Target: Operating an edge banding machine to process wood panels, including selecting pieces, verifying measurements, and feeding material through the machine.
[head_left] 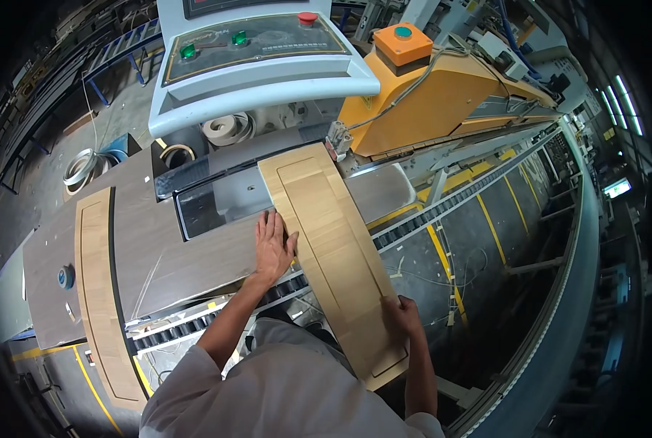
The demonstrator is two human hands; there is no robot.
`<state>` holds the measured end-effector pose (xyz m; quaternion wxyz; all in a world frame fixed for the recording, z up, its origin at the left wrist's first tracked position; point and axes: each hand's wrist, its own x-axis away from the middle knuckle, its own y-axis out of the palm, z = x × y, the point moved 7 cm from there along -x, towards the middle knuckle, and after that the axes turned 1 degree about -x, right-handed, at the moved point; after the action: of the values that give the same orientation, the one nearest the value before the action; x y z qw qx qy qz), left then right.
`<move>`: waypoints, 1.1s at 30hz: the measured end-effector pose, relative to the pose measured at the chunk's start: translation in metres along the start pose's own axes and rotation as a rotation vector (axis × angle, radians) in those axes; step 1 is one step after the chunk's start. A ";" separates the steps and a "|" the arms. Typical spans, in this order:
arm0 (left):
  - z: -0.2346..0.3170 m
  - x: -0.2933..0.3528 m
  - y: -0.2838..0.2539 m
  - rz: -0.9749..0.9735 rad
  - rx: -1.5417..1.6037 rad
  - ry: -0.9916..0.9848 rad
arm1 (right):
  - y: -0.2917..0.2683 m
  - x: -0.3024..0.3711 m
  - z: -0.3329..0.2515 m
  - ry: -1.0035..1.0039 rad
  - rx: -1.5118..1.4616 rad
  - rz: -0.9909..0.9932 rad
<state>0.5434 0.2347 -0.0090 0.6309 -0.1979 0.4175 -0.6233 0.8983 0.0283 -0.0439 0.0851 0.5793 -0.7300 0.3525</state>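
Work piece: a long pale-wood panel with a grooved rectangular border (333, 255), lying aslant, its far end over the grey-brown flat-topped desk (194, 255) and its near end reaching past the desk's front edge, beside the person's grey shirt (289, 387). The left hand (273, 252) is open, fingers extended and pointing away from the body, set at the panel's left edge with the thumb against it. The right hand (404, 315) is closed, gripping the panel's right edge near its near end; the fingers beneath cannot be seen. A similar pale-wood panel with a dark right edge (96, 277) lies at the left, well apart from both hands, with a small round blue object (65, 277) just beside it. A black roller track (413, 226) runs under the held panel. Beyond the desk stands a pale-blue control console (260, 91) bearing 2 green knobs (239, 38) and 1 red button (307, 19). To its right, an orange box with a teal button (403, 47) sits atop a yellow-orange machine housing (413, 106).
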 end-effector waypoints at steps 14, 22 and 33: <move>0.006 -0.027 0.017 -0.001 0.042 0.020 | -0.014 -0.030 -0.002 0.051 -0.103 -0.021; 0.019 -0.036 0.031 -0.001 0.038 0.013 | -0.034 -0.043 0.000 0.002 -0.079 -0.003; 0.050 -0.055 0.069 -0.007 0.031 0.005 | -0.077 -0.069 0.004 -0.029 -0.034 0.021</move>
<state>0.6315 0.2840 -0.0180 0.6305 -0.1882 0.4088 -0.6325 0.9907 0.0735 -0.0519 0.0805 0.5749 -0.7432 0.3325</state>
